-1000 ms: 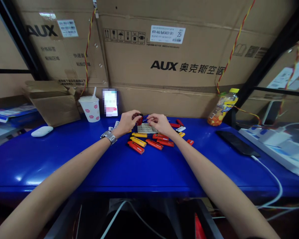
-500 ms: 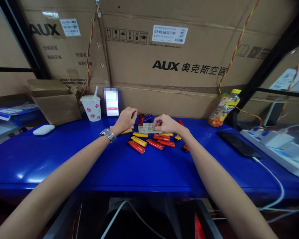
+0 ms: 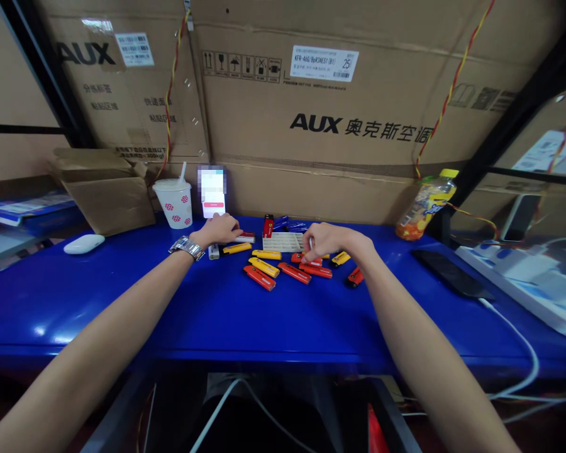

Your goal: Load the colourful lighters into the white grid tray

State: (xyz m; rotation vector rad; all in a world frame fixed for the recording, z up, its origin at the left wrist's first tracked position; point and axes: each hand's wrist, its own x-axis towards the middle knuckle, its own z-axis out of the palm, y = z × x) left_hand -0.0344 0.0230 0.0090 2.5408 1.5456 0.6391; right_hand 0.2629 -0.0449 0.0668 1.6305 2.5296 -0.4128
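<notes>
A grey-white plastic rack with small compartments sits on the blue table, with a red lighter upright at its left end. Several red and yellow disposable lighters lie loose in front of it. Two blue lighters lie behind. My left hand is palm down, its fingertips close to a white and red lighter. My right hand reaches down at the rack's right end, fingertips by a red lighter. A metal wristwatch sits on my left wrist.
A paper cup with a straw, a blurred phone and an open cardboard box stand at the back left. A white mouse lies left. A plastic bottle, a black phone and a white cable are right.
My left hand has left the red lighter upright in the rack and moved down and left. My right hand has slid right to the rack's right end.
</notes>
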